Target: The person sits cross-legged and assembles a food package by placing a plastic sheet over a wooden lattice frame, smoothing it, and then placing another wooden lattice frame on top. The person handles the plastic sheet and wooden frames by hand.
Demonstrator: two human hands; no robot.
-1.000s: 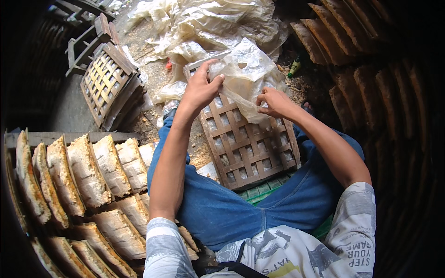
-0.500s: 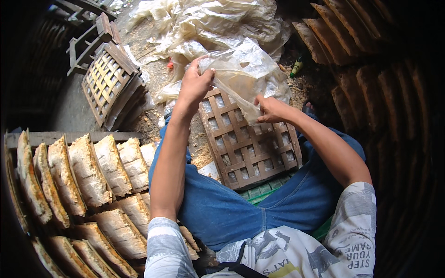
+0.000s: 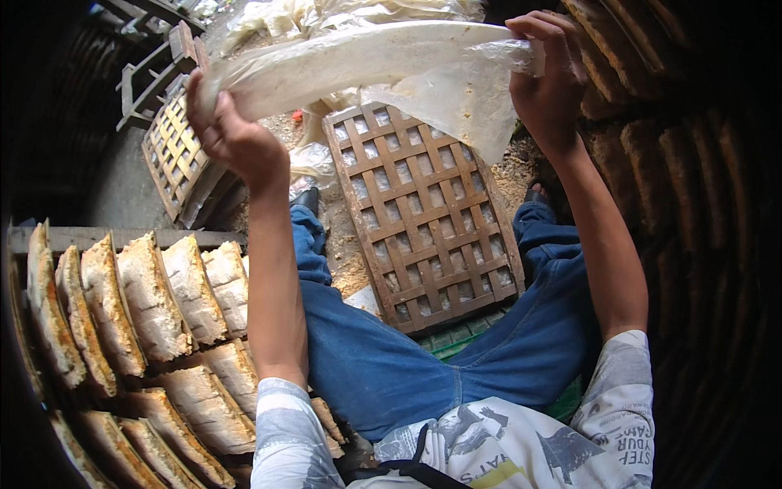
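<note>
A translucent plastic sheet (image 3: pixel 391 61) is stretched between my two raised hands, its lower right part hanging down in a pointed flap. My left hand (image 3: pixel 236 134) grips the left end, thumb against the fingers. At the other end my right hand (image 3: pixel 554 85) pinches the top corner. Below the sheet, a woven wooden lattice tray (image 3: pixel 432 208) lies between my legs, with clear plastic showing through its gaps. The hanging flap covers the tray's far right corner; I cannot tell whether it touches.
Rows of pale, crusty slabs (image 3: pixel 155 297) stand on edge at left. More brownish slabs (image 3: pixel 652 171) stand at the dim right side. Another lattice tray (image 3: pixel 173 155) leans atop a stack at far left. Crumpled plastic sheeting (image 3: pixel 314 16) lies beyond, on a crumb-strewn floor.
My hands have moved far apart and upward, my left going left and my right going right. The plastic sheet has gone from bunched to spread, uncovering more of the lattice tray.
</note>
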